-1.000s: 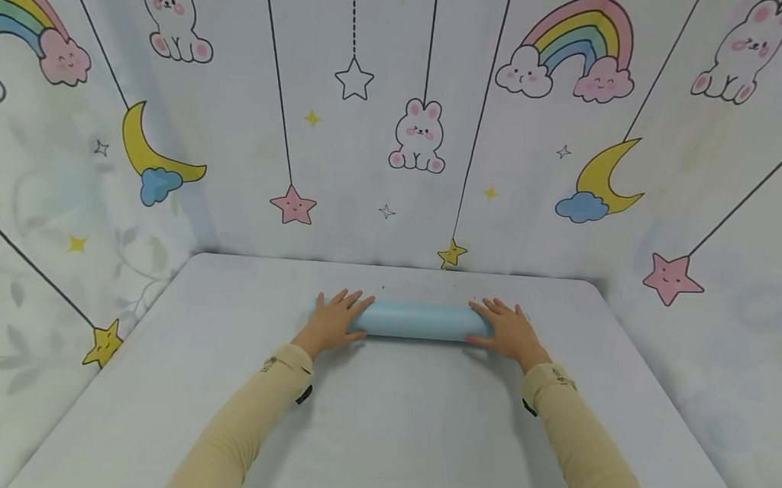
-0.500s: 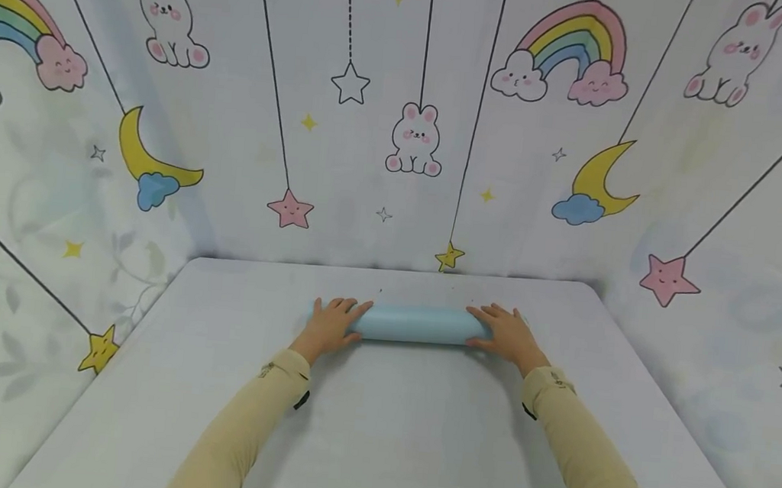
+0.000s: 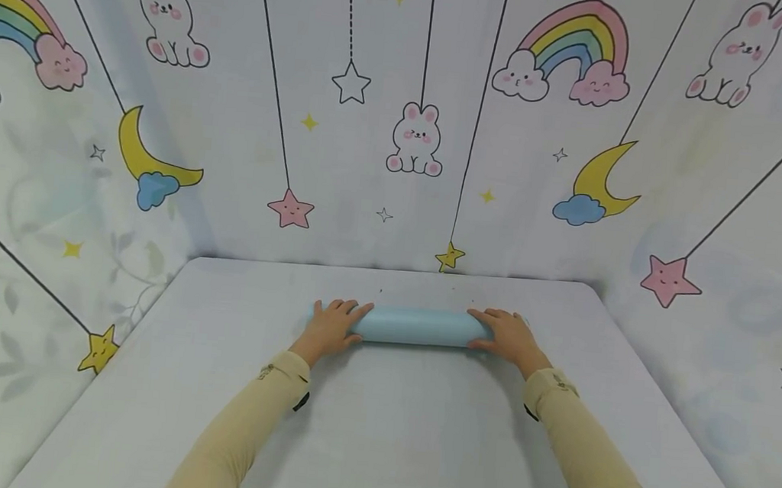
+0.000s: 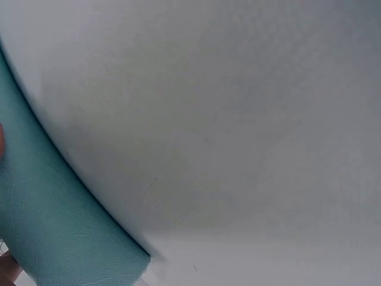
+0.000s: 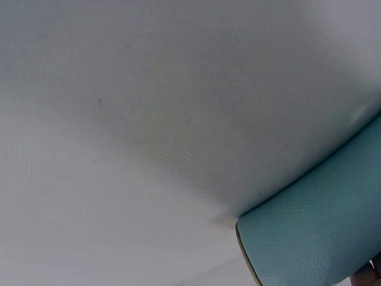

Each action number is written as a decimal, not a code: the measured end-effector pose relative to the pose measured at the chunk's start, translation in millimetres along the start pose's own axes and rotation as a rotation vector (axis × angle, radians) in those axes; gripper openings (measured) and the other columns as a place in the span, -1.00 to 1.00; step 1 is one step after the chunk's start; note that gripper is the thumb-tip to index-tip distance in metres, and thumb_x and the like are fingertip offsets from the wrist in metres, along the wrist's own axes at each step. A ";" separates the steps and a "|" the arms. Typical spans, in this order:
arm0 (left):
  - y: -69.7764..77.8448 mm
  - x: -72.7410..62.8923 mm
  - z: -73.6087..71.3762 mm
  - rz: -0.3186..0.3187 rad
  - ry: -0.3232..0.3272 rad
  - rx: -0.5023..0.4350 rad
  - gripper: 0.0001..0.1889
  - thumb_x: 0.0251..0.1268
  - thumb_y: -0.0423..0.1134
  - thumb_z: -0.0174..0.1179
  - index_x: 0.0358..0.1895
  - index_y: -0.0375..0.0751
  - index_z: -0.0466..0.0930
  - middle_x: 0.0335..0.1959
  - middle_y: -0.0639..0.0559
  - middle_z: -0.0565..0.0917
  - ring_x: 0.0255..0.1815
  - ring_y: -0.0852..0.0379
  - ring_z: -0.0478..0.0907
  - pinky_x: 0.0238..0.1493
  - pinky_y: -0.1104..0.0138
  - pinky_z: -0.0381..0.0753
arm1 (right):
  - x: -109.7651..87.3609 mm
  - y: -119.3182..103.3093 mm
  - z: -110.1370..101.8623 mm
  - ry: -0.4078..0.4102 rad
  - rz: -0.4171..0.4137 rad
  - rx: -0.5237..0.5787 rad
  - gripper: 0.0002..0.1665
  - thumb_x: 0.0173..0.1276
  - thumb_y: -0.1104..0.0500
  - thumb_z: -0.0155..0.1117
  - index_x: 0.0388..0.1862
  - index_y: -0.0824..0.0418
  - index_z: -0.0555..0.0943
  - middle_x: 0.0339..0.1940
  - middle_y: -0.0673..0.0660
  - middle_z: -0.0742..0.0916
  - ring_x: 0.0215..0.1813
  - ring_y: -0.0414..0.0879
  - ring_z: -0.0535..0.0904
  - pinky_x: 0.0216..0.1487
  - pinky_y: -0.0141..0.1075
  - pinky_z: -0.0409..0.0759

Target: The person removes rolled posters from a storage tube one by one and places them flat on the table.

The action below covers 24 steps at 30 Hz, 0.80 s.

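A light blue rolled-up mat (image 3: 420, 327) lies crosswise near the far edge of the white table. My left hand (image 3: 331, 328) grips its left end, fingers over the top and thumb along the near side. At the opposite end my right hand (image 3: 509, 341) holds the roll the same way. In the left wrist view the mat (image 4: 65, 214) shows a leathery grain, with bits of fingers at the frame's left edge. The right wrist view shows the mat's end (image 5: 303, 232) with a thin tan edge; a fingertip peeks in at the lower right corner.
The white table (image 3: 411, 429) reaches back to an upright cloth (image 3: 363, 157) printed with rabbits, stars, moons and rainbows, which also runs along both sides. Both forearms in beige sleeves (image 3: 225, 430) lie over the table from the near side.
The fingers of both hands have drawn in slightly from a more spread pose on the roll. The head view has shifted a little; the mat stays near the far edge.
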<state>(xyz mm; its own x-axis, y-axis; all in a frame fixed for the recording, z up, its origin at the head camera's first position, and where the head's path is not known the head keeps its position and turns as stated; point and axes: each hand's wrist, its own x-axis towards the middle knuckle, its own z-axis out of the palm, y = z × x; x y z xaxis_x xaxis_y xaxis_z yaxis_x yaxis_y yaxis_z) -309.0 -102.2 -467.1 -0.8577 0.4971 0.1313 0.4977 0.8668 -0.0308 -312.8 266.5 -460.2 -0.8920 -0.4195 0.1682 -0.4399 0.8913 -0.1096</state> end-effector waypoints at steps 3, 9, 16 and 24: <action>1.9 -1.6 0.5 0.002 -0.009 0.019 -0.32 0.21 0.14 0.09 0.39 0.15 0.10 0.25 -0.04 0.33 0.23 -0.10 0.29 0.09 -0.25 0.18 | -3.6 -0.3 -0.9 0.001 -0.003 0.002 -0.16 0.04 -0.21 0.33 0.28 0.11 0.40 0.12 0.33 0.54 0.16 0.22 0.41 0.12 0.28 0.18; 6.0 -5.1 -1.2 0.004 -0.010 0.027 -0.32 0.21 0.14 0.09 0.39 0.14 0.12 0.25 -0.04 0.35 0.21 -0.11 0.31 0.07 -0.23 0.22 | -8.6 -2.4 -2.9 -0.004 0.001 0.020 -0.15 0.03 -0.20 0.34 0.27 0.12 0.40 0.12 0.34 0.53 0.17 0.24 0.40 0.12 0.29 0.17; 12.5 -11.1 -5.9 0.003 -0.042 0.006 -0.31 0.20 0.12 0.11 0.39 0.12 0.12 0.25 -0.07 0.35 0.21 -0.12 0.32 0.07 -0.22 0.24 | -14.1 -2.8 -3.9 -0.060 0.032 0.019 -0.14 0.05 -0.24 0.30 0.29 0.11 0.37 0.15 0.34 0.51 0.20 0.24 0.37 0.15 0.28 0.14; 19.7 -16.6 -6.6 0.023 -0.001 0.003 -0.31 0.17 0.12 0.14 0.37 0.09 0.17 0.21 -0.09 0.39 0.18 -0.13 0.35 0.03 -0.23 0.27 | -23.2 -3.8 -7.4 -0.047 0.024 0.009 -0.14 0.04 -0.24 0.31 0.28 0.12 0.39 0.13 0.33 0.52 0.18 0.25 0.39 0.12 0.29 0.18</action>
<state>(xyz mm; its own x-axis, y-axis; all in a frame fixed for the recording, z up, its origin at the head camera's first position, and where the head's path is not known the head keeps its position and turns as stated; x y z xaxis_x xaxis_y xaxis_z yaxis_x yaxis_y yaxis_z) -284.1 -93.6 -463.4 -0.8460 0.5174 0.1290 0.5173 0.8550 -0.0367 -289.7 274.1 -456.5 -0.9063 -0.4056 0.1190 -0.4188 0.8999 -0.1215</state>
